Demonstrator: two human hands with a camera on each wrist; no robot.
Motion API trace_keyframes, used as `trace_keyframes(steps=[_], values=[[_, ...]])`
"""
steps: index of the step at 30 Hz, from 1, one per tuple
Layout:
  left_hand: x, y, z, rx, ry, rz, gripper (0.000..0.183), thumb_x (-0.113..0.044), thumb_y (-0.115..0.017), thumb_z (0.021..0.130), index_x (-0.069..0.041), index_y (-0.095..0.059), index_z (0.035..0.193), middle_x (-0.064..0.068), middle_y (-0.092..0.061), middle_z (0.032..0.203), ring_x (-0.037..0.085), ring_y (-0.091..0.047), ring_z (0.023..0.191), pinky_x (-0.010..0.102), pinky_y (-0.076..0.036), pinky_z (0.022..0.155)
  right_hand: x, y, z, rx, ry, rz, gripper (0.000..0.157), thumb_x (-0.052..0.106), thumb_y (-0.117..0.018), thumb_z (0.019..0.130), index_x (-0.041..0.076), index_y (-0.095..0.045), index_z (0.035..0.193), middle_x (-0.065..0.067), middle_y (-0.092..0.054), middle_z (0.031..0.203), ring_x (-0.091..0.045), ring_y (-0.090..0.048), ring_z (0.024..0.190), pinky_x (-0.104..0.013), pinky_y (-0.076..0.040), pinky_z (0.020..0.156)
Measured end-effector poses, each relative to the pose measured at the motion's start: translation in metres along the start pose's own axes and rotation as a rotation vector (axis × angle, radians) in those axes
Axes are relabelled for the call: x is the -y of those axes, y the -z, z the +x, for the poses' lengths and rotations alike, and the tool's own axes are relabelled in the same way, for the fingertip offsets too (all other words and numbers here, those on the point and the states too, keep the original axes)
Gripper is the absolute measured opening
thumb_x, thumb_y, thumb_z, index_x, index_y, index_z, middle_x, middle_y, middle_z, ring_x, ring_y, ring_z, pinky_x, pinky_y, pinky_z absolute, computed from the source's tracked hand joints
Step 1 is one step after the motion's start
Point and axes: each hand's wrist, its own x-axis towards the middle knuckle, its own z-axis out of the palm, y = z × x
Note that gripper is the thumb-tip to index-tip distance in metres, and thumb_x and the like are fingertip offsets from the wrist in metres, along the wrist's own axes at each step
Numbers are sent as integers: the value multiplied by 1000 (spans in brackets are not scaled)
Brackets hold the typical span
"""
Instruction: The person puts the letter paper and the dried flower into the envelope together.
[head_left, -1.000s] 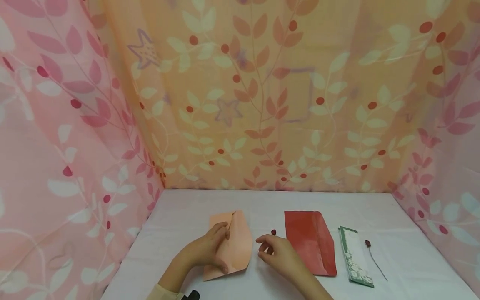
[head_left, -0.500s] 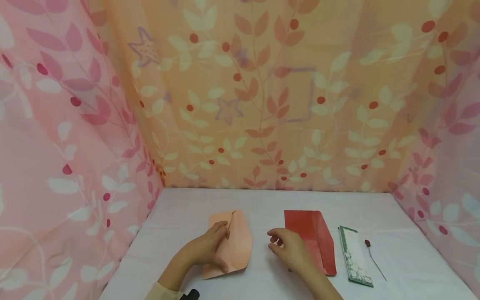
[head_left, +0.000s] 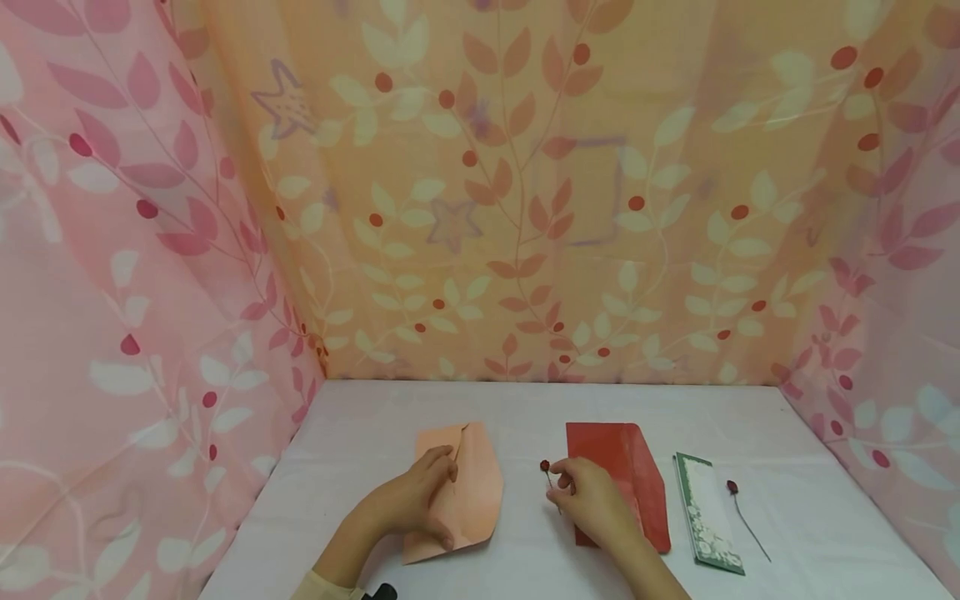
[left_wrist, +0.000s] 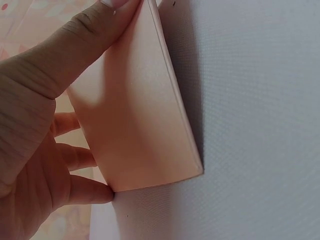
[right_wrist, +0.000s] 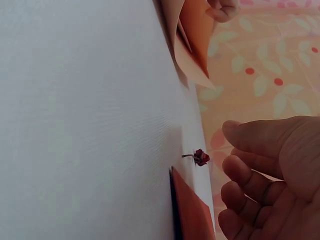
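My left hand (head_left: 420,500) grips a peach paper envelope (head_left: 482,492) on the table's left part. In the left wrist view the thumb lies along the envelope (left_wrist: 150,115) and several fingers touch its opposite edge. In the right wrist view, the envelope's mouth gapes a little. My right hand (head_left: 596,500) hovers over the left edge of a red envelope (head_left: 618,450), fingers loosely bent. Just left of its fingertips lies a small dried dark-red rose (head_left: 545,467) on a thin stem. The right wrist view shows the rose (right_wrist: 201,157) apart from the hand (right_wrist: 280,180).
Right of the red envelope lies a narrow green-edged card (head_left: 708,512) with a white floral face. A second dried rose (head_left: 733,487) on a long stem lies beside it. White cloth covers the table (head_left: 360,417), and patterned curtains (head_left: 525,208) stand behind and at both sides.
My right hand has moved right, over the red envelope's edge. The near rose was hidden half a second ago and shows again now. The left hand stays on the peach envelope.
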Motion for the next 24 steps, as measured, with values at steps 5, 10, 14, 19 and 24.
trace_keyframes(steps=[5, 10, 14, 19, 24], values=[[0, 0, 0, -4, -11, 10, 86, -71, -77, 49, -28, -39, 112, 10, -28, 152, 33, -38, 136, 44, -49, 95, -7, -4, 0, 26, -10, -56, 34, 25, -82, 74, 17, -69, 104, 9, -55, 77, -9, -50, 72, -26, -44, 63], [0, -1, 0, -6, -8, 14, 85, -71, -77, 49, -29, -39, 112, 10, -28, 152, 33, -39, 136, 44, -48, 95, -11, -8, 0, 20, -32, -75, 34, 28, -82, 73, 19, -69, 102, 11, -53, 72, -8, -49, 69, -26, -42, 61], [-1, -1, 1, -7, -6, 6, 85, -71, -78, 49, -29, -39, 111, 10, -28, 152, 34, -39, 136, 45, -49, 95, -15, -12, 0, 14, -60, -64, 32, 28, -82, 72, 19, -70, 101, 10, -53, 70, -8, -49, 68, -26, -41, 60], [-1, -2, 1, -8, -5, 1, 85, -71, -78, 49, -28, -39, 111, 10, -28, 152, 34, -39, 136, 45, -48, 96, -22, -20, 1, -20, -71, -59, 27, 32, -82, 72, 22, -70, 95, 12, -54, 68, -7, -49, 66, -26, -41, 59], [0, -3, 1, -15, 6, -1, 85, -71, -78, 48, -29, -39, 112, 10, -27, 153, 34, -40, 135, 45, -48, 95, -24, -27, 4, -76, -82, -85, 22, 34, -82, 73, 25, -69, 87, 14, -54, 65, -5, -49, 63, -26, -40, 56]])
